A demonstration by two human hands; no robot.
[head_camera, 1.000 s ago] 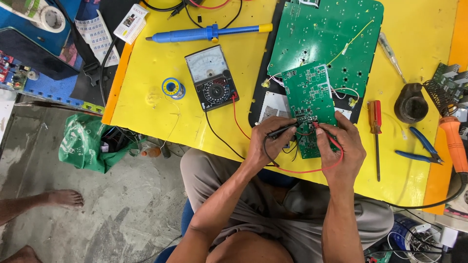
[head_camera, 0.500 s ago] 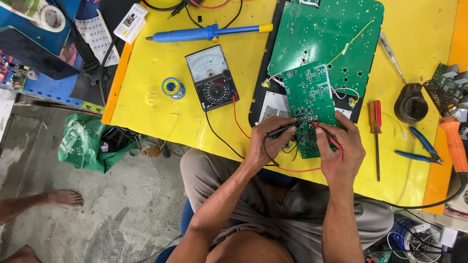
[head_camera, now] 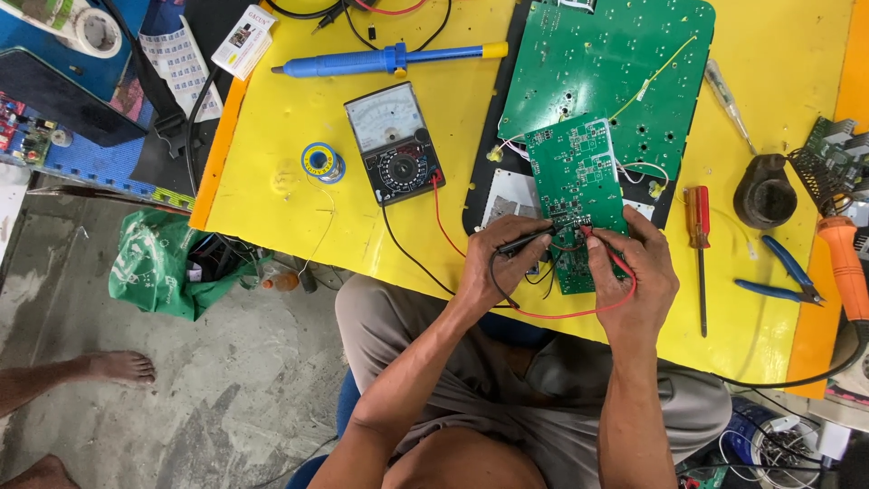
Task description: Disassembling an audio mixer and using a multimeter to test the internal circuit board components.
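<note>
A small green circuit board (head_camera: pixel 574 181) lies on the yellow table (head_camera: pixel 272 163), partly over a larger green board (head_camera: pixel 606 63). My left hand (head_camera: pixel 502 263) holds a black probe (head_camera: pixel 525 241) with its tip on the small board. My right hand (head_camera: pixel 638 272) holds a red probe (head_camera: pixel 596 239) on the same board, close to the black tip. Black and red leads run from the probes to an analogue multimeter (head_camera: pixel 394 143) at the left.
A blue desoldering pump (head_camera: pixel 380 61) lies at the back, a solder spool (head_camera: pixel 319 161) beside the meter. A red-handled screwdriver (head_camera: pixel 699 244), blue cutters (head_camera: pixel 783 272), a dark holder (head_camera: pixel 765 192) and an orange-handled iron (head_camera: pixel 846 263) sit right. Another person's bare foot (head_camera: pixel 113 367) rests on the floor.
</note>
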